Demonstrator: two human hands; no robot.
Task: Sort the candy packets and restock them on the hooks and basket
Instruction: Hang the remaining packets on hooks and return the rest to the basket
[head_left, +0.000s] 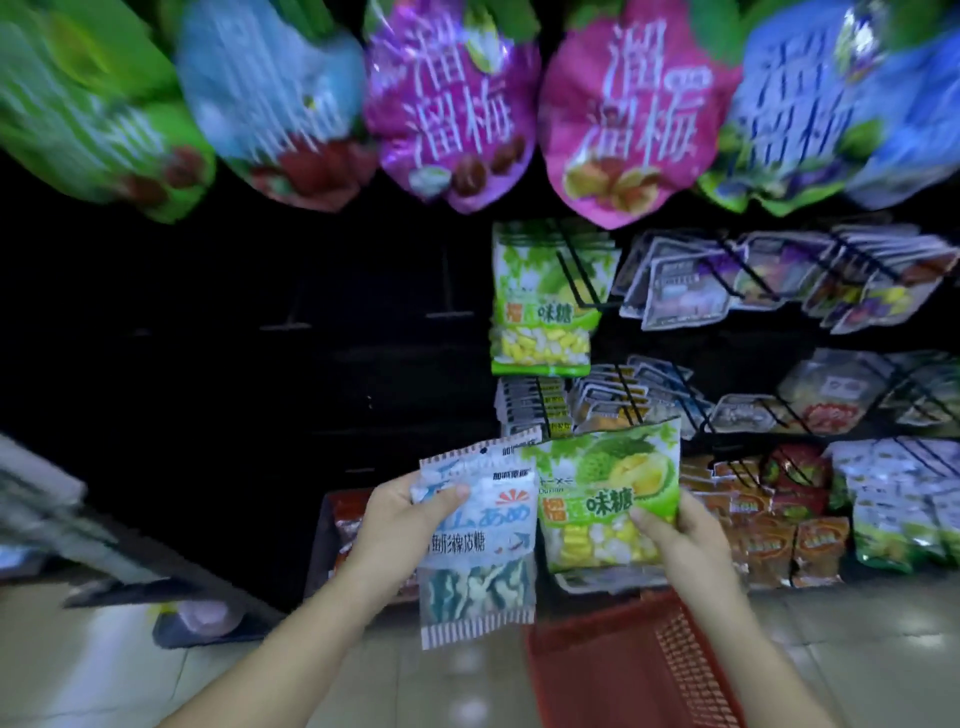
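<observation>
While left hand (410, 514) pinches pale-blue plastic candy packet (478, 545) and right hand (675, 525) grips green durian-print packet (613, 499), one-handed hooking toward 12 o'clock risks drop.

The single head-worn wide-angle camera is looking forward and down, facing the dark retail rack (260, 374) from close by, and the red plastic mesh basket (623, 675) is showing at the bottom edge.
</observation>
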